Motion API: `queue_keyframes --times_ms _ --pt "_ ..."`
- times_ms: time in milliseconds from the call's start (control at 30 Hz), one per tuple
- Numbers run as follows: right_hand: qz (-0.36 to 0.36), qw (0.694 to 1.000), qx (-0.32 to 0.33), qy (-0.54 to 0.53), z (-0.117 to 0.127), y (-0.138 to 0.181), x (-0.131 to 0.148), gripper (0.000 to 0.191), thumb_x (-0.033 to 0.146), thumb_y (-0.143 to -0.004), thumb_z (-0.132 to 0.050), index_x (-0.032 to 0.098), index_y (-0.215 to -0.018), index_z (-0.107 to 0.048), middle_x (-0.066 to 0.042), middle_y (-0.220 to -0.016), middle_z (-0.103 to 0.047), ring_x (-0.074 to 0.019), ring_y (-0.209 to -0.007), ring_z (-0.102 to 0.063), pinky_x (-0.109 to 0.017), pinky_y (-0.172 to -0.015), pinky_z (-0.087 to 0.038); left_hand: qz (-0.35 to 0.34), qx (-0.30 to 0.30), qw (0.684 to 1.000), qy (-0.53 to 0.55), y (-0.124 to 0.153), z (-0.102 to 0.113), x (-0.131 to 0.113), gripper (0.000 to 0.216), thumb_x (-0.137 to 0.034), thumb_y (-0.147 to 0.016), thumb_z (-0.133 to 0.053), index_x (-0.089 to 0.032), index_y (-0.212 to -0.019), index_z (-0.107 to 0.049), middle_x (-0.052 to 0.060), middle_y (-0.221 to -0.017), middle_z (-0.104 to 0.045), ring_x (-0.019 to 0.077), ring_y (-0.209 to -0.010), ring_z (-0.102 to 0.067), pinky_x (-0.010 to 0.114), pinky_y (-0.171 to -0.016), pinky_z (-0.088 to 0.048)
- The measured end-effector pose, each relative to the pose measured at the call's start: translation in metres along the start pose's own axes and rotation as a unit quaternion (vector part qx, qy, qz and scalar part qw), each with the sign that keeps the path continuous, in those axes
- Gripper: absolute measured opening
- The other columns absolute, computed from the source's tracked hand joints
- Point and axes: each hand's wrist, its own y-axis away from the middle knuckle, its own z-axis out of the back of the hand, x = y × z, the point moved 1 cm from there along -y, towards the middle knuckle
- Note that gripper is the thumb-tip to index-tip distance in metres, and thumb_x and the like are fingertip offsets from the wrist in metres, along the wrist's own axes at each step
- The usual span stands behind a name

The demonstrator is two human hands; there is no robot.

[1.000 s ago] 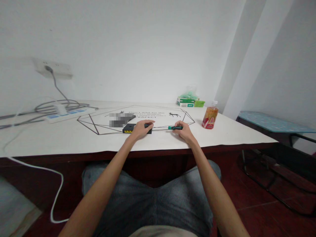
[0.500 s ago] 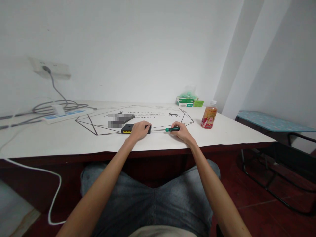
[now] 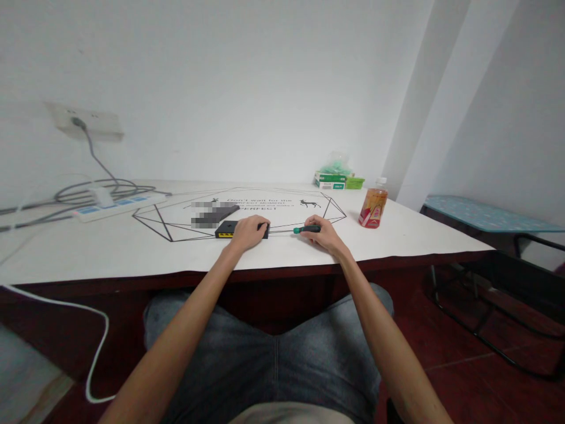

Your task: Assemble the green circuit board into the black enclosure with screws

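Note:
A black network switch [image 3: 225, 227] with a row of yellow ports along its front lies on the white table. My left hand [image 3: 248, 233] is closed over its right part, the thumb near its right end. My right hand [image 3: 326, 233] grips a screwdriver [image 3: 308, 229] by its black and green handle. The handle points left, toward the switch, with a thin shaft between the two, hard to tell from the printed lines there. Behind the switch lies a flat dark object [image 3: 226, 212], partly blurred out, so I cannot tell its kind.
A drink bottle [image 3: 373, 205] stands to the right. Green and white boxes [image 3: 331, 180] sit at the back near the wall. On the left are a power strip [image 3: 119, 206] and coiled grey cables [image 3: 90, 188]. A white cable [image 3: 105, 330] hangs off the table's front edge.
The view has shifted very slightly. My right hand still grips the screwdriver, its fingers sitting a little differently on the handle. My left hand stays on the network switch.

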Motion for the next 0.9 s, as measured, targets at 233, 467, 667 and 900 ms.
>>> queue_keyframes --times_ms 233,467,667,900 --pt "0.008 0.997 -0.033 0.075 0.0 0.0 0.001 0.04 0.06 -0.078 -0.065 0.02 -0.078 -0.06 0.004 -0.048 -0.048 -0.0115 -0.045 -0.042 -0.025 -0.048 -0.032 -0.003 -0.003 1.0 -0.001 0.0 0.0 0.0 0.034 -0.028 -0.092 -0.043 -0.025 -0.103 -0.075 0.002 -0.116 -0.073 0.0238 -0.111 -0.064 0.035 -0.097 -0.048" --pt "-0.028 0.996 -0.019 0.081 0.0 0.0 -0.001 0.043 0.061 -0.075 -0.067 0.021 -0.072 -0.053 0.004 -0.046 -0.047 -0.0121 -0.044 -0.042 -0.026 -0.048 -0.033 -0.003 0.0 1.0 0.005 0.001 0.0 0.0 0.035 -0.028 -0.092 -0.042 -0.024 -0.104 -0.075 0.003 -0.116 -0.073 0.0243 -0.111 -0.064 0.036 -0.097 -0.047" --pt "0.017 0.991 -0.051 0.126 0.001 -0.002 -0.001 0.043 0.062 -0.074 -0.068 0.02 -0.076 -0.057 0.001 -0.061 -0.055 -0.0136 -0.058 -0.047 -0.026 -0.056 -0.035 -0.005 0.001 1.0 0.014 0.002 0.002 -0.002 0.035 -0.028 -0.092 -0.042 -0.025 -0.104 -0.075 0.003 -0.116 -0.073 0.0237 -0.11 -0.063 0.036 -0.098 -0.046" --pt "-0.021 0.991 -0.06 0.121 0.001 -0.003 -0.009 0.048 0.066 -0.074 -0.065 0.02 -0.065 -0.053 0.003 -0.048 -0.046 -0.0126 -0.047 -0.041 -0.027 -0.05 -0.03 0.073 -0.04 0.996 -0.043 0.024 0.019 0.002 0.034 -0.036 -0.095 -0.043 -0.025 -0.106 -0.074 0.008 -0.125 -0.067 0.0274 -0.119 -0.056 0.048 -0.105 -0.036"
